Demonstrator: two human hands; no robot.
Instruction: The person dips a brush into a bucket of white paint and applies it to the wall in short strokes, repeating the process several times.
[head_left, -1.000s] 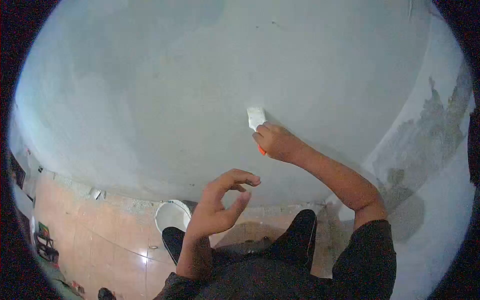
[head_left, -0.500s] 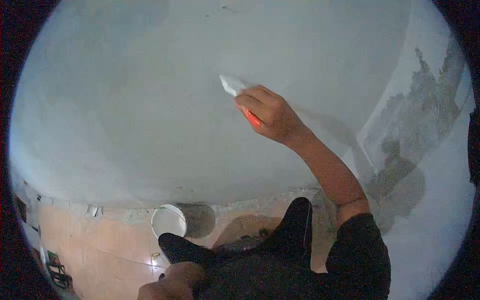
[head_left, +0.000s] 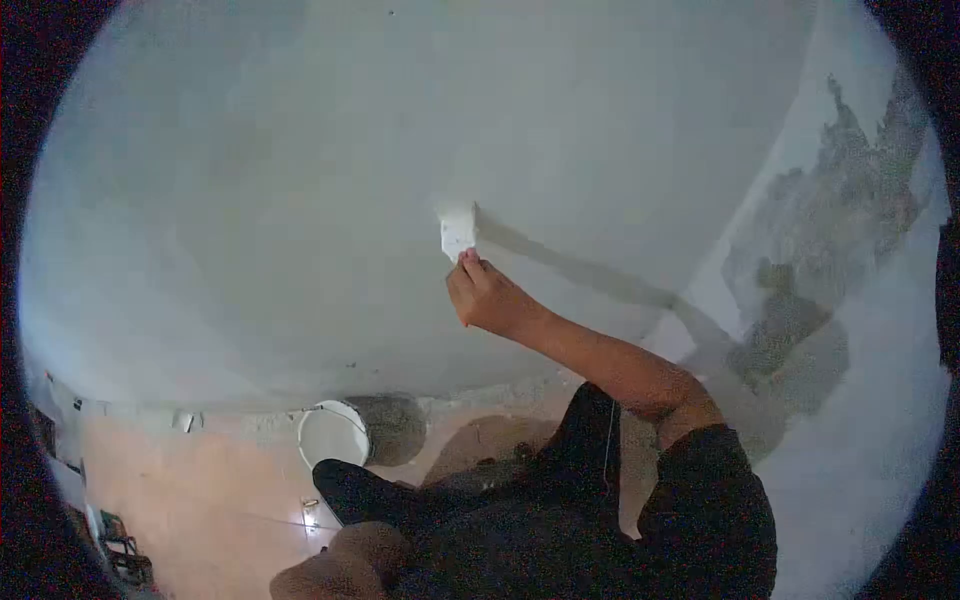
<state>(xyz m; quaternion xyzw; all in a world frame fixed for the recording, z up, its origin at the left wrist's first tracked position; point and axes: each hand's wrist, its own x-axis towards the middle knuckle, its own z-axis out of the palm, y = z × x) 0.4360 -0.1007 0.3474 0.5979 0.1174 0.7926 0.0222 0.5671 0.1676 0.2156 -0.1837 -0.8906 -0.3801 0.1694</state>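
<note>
My right hand [head_left: 488, 295] is closed around a putty knife, its fingers hiding the handle. The knife's wide blade [head_left: 459, 230] is white, and its top edge meets the pale grey wall [head_left: 300, 230], where a small white smear shows. Low in the view, my left hand [head_left: 345, 562] is close to my body near my left leg. Its fingers cannot be made out. A round white bucket [head_left: 334, 437] stands on the floor by my left knee, with pale material inside.
Tan floor [head_left: 200, 490] runs along the foot of the wall. To the right, an adjoining wall carries a rough dark grey patch [head_left: 830, 200]. Dark objects [head_left: 125, 550] stand at the lower left. My bent legs [head_left: 580, 440] are close to the wall.
My right hand has moved down and slightly left with the putty knife. The blade, seen more edge-on before, now shows its broad face. My left hand has barely moved.
</note>
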